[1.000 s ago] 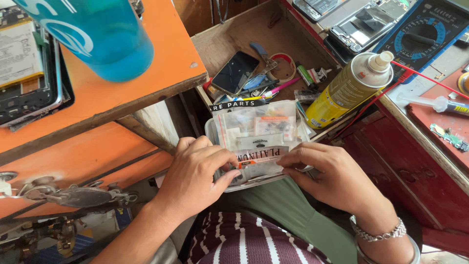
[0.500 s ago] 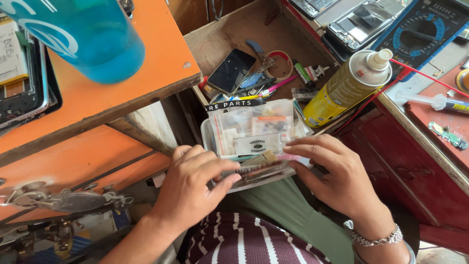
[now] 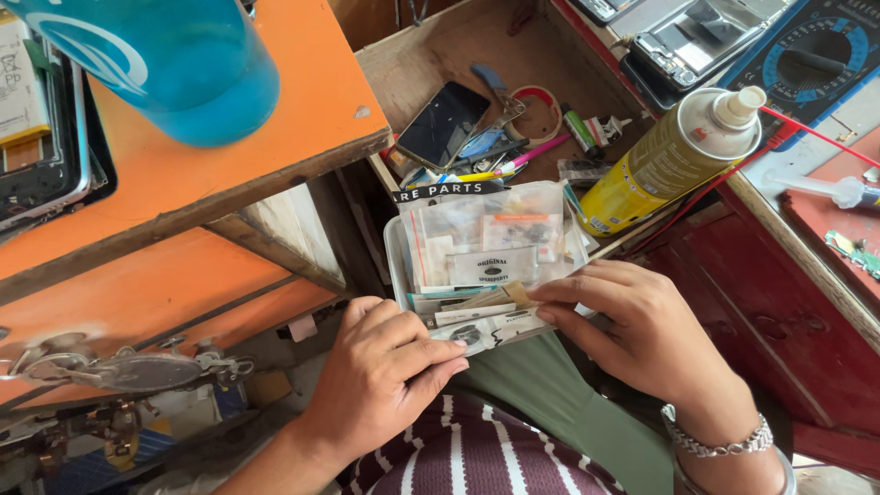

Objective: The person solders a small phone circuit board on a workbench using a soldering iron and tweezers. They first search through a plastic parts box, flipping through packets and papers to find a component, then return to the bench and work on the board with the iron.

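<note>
Now we're flipping through packets [image 3: 486, 316] stacked in a clear box [image 3: 396, 257] on our lap, below the drawer [image 3: 440, 55]. Left hand [image 3: 385, 376] steadies the front packets; right hand [image 3: 632, 321] pinches one. Likely sorting; next needs a gentle separating pull.

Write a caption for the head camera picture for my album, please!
Two hands, left hand and right hand, leaf through small packets in a clear box beside a yellow spray can.
</note>
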